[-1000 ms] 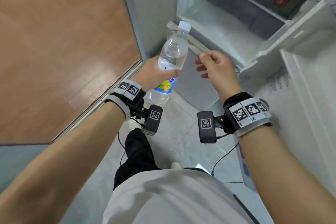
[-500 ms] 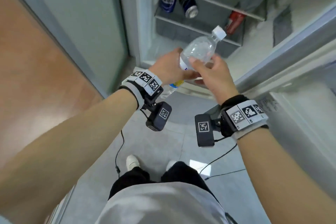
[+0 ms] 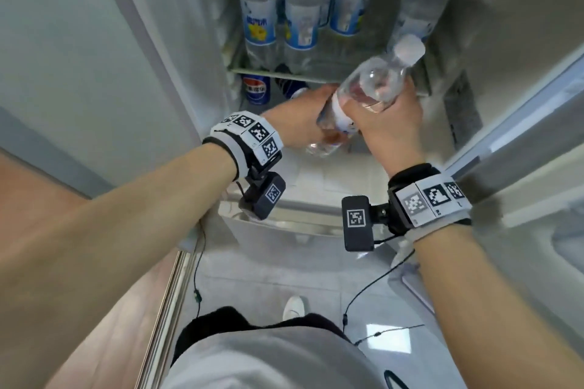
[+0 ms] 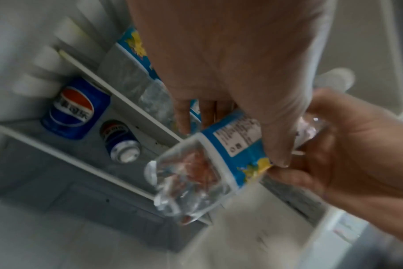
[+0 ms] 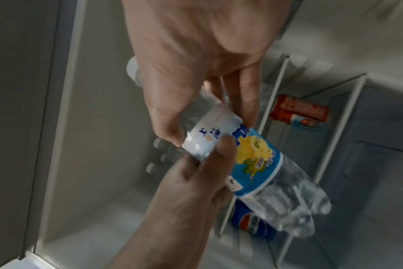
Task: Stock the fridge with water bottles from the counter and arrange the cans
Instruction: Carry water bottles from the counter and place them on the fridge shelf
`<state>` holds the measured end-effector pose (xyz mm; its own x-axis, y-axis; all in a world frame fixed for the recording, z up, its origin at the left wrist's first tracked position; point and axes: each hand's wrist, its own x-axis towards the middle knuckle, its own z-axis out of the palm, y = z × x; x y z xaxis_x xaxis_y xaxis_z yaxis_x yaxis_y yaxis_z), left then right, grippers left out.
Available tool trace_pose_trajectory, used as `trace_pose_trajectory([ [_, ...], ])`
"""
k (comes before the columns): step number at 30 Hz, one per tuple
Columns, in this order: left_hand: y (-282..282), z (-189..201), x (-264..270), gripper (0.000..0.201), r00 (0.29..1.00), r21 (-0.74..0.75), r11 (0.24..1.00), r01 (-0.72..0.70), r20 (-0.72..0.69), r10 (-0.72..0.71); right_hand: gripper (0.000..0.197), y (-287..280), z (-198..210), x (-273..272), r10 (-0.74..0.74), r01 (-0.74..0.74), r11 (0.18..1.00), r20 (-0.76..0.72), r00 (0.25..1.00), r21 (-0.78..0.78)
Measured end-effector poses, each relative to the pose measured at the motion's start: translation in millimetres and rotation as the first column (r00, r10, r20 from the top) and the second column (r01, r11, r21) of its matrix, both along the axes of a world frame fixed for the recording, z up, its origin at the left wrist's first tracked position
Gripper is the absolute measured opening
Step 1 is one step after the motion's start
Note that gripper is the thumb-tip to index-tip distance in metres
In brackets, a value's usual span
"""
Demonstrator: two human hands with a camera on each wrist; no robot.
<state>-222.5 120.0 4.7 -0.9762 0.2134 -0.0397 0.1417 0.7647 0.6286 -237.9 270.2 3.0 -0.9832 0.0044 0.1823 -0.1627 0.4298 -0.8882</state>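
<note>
A clear water bottle point(image 3: 373, 85) with a blue and yellow label and a white cap is tilted, cap up and to the right, in front of the open fridge. My left hand point(image 3: 300, 120) grips its lower half and my right hand point(image 3: 388, 123) grips its middle. In the left wrist view the fingers point(image 4: 274, 145) wrap the label of the bottle point(image 4: 196, 182). The right wrist view shows both hands on the bottle point(image 5: 258, 163). Several water bottles point(image 3: 260, 25) stand on the upper shelf. A blue cola can point(image 3: 256, 90) stands below it, beside a dark can point(image 4: 121, 142) on its side.
A red can point(image 5: 299, 112) lies on its side at the right of the lower shelf. The shelf edge point(image 3: 268, 73) runs just behind the hands. The fridge door point(image 3: 537, 136) stands open at the right. The fridge's left wall point(image 3: 177, 41) is close by.
My right hand has taken hold of the bottle that the left hand alone held. Both hands have carried it up and forward to the fridge shelves.
</note>
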Motion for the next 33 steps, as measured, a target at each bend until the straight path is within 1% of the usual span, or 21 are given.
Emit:
trace_pose_trajectory([
  [1, -7.4, -4.3, -9.4, 0.055, 1.000, -0.032, 0.999, -0.003, -0.016, 0.003, 0.060, -2.0, 3.1, -6.8, -0.017, 0.017, 1.000, -0.028, 0.999, -0.001],
  [3, -22.6, -16.2, -25.5, 0.056, 0.998, -0.117, 0.992, -0.035, -0.051, 0.029, 0.058, -5.6, 12.5, -17.5, -0.040, 0.035, 0.997, -0.072, 0.997, -0.071],
  [4, -29.5, -20.1, -32.0, 0.057, 0.996, -0.161, 0.984, -0.071, -0.057, 0.062, 0.060, -7.6, 15.5, -23.8, -0.055, 0.044, 0.993, -0.103, 0.993, -0.112],
  [5, -35.1, -23.9, -38.3, 0.057, 0.992, -0.175, 0.978, -0.115, -0.067, 0.104, 0.063, -9.9, 17.5, -28.2, -0.071, 0.052, 0.989, -0.134, 0.989, -0.138],
  [8, -42.8, -27.3, -58.7, 0.054, 0.974, -0.173, 0.961, -0.214, -0.105, 0.198, 0.069, -16.6, 12.6, -38.2, -0.102, 0.073, 0.989, -0.232, 0.967, -0.127],
  [10, -44.9, -26.6, -70.9, 0.054, 0.976, -0.230, 0.949, -0.215, -0.085, 0.200, 0.072, -23.1, 8.1, -43.8, -0.100, 0.079, 0.992, -0.248, 0.963, -0.094],
  [13, -48.2, -30.6, -81.4, 0.054, 0.987, -0.305, 0.939, -0.158, -0.045, 0.152, 0.074, -32.6, 4.4, -55.6, -0.048, 0.048, 0.999, -0.247, 0.968, -0.007],
  [16, -50.6, -34.4, -88.7, 0.051, 0.994, -0.325, 0.940, -0.105, -0.005, 0.109, 0.063, -41.5, 7.8, -70.2, 0.007, 0.010, 0.998, -0.246, 0.969, 0.068],
  [18, -52.1, -38.6, -90.9, 0.056, 0.995, -0.335, 0.938, -0.086, 0.012, 0.095, 0.064, -47.4, 12.5, -80.0, -0.004, 0.028, 0.995, -0.244, 0.970, 0.096],
  [21, -54.8, -43.1, -93.1, 0.057, 0.996, -0.339, 0.937, -0.087, -0.010, 0.089, 0.076, -53.8, 20.0, -97.9, -0.039, 0.070, 0.989, -0.223, 0.974, 0.133],
  [23, -55.4, -43.2, -94.2, 0.056, 0.996, -0.349, 0.933, -0.087, -0.020, 0.085, 0.080, -57.3, 22.4, -109.6, -0.064, 0.097, 0.982, -0.194, 0.979, 0.163],
  [27, -53.0, -41.8, -97.4, 0.049, 0.996, -0.391, 0.916, -0.086, -0.039, 0.077, 0.075, -63.1, 31.1, -132.0, -0.105, 0.130, 0.978, -0.152, 0.983, 0.164],
  [30, -48.3, -41.8, -97.6, 0.045, 0.995, -0.412, 0.906, -0.101, -0.046, 0.090, 0.071, -66.7, 37.4, -149.1, -0.075, 0.093, 0.973, -0.093, 0.993, 0.209],
  [33, -47.4, -41.2, -97.9, 0.045, 0.994, -0.421, 0.901, -0.107, -0.047, 0.096, 0.070, -67.0, 34.3, -159.1, -0.039, 0.049, 0.958, -0.042, 0.998, 0.283],
])
